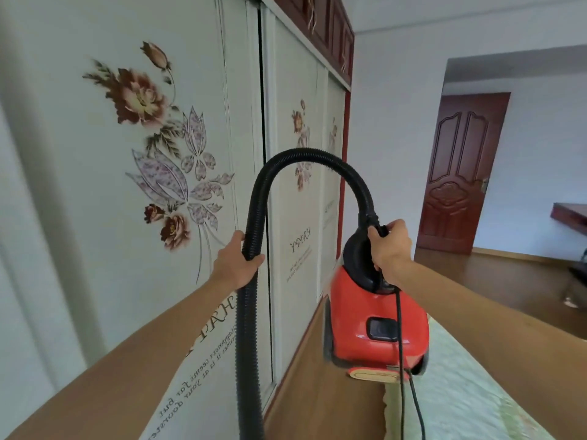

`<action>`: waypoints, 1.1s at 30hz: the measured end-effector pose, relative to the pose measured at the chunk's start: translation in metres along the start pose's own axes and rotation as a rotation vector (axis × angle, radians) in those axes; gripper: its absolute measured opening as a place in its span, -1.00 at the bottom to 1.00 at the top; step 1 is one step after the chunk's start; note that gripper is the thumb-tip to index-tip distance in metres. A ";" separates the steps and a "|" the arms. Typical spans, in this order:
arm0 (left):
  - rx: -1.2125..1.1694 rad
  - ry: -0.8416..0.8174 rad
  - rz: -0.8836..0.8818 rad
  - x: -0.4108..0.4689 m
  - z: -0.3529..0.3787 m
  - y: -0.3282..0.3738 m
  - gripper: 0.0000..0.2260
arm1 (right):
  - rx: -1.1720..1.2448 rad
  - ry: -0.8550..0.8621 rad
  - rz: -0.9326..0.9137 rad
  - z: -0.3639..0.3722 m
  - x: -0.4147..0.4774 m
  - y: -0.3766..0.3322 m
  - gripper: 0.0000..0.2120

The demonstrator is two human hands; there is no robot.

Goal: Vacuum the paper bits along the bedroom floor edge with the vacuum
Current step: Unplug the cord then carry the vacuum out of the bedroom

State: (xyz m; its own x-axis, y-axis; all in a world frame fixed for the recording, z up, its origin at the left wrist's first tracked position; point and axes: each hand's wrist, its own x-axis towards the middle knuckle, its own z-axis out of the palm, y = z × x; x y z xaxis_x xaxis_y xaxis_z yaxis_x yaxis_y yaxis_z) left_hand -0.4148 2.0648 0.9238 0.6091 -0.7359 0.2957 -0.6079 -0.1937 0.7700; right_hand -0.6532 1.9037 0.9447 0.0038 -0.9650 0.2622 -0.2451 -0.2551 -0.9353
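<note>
A red canister vacuum [374, 325] hangs in the air above the gap between wardrobe and bed, carried by its black top handle [359, 255]. My right hand [389, 246] is closed around that handle. Its black ribbed hose [254, 217] arcs up from the top of the vacuum and drops down to the left, out of the frame's bottom edge. My left hand [236, 262] grips the hose about halfway down its left side. A black power cord [401, 360] dangles from the vacuum. No paper bits are in sight, and the nozzle is out of view.
A sliding-door wardrobe [152, 154] with flower prints fills the left. A narrow strip of wooden floor [320, 401] runs along its base. A bed with a pale green cover [457, 392] lies at lower right. A dark wooden door [457, 173] stands at the far right.
</note>
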 end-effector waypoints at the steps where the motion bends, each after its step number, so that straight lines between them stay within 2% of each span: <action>1: -0.004 -0.002 0.005 0.013 0.005 -0.002 -0.64 | -0.014 0.004 -0.001 0.007 0.010 0.001 -0.77; 11: -0.039 -0.065 0.031 0.128 0.057 -0.024 -0.61 | -0.044 0.061 0.037 0.062 0.099 0.012 -0.78; 18: -0.097 -0.120 0.153 0.228 0.101 -0.034 -0.61 | -0.095 0.161 0.061 0.095 0.168 0.026 -0.78; 21: -0.117 -0.160 0.180 0.272 0.121 -0.038 -0.67 | -0.115 0.211 0.070 0.106 0.204 0.030 -0.77; 33: -0.189 -0.274 0.252 0.400 0.235 -0.018 -0.65 | -0.211 0.382 0.114 0.097 0.301 0.064 -0.78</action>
State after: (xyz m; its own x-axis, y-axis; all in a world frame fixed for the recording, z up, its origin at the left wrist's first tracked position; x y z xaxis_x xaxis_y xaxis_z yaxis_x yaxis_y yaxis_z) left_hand -0.2800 1.6217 0.8948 0.2795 -0.8953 0.3467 -0.6009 0.1185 0.7905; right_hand -0.5736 1.5912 0.9408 -0.3834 -0.8845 0.2658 -0.4156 -0.0918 -0.9049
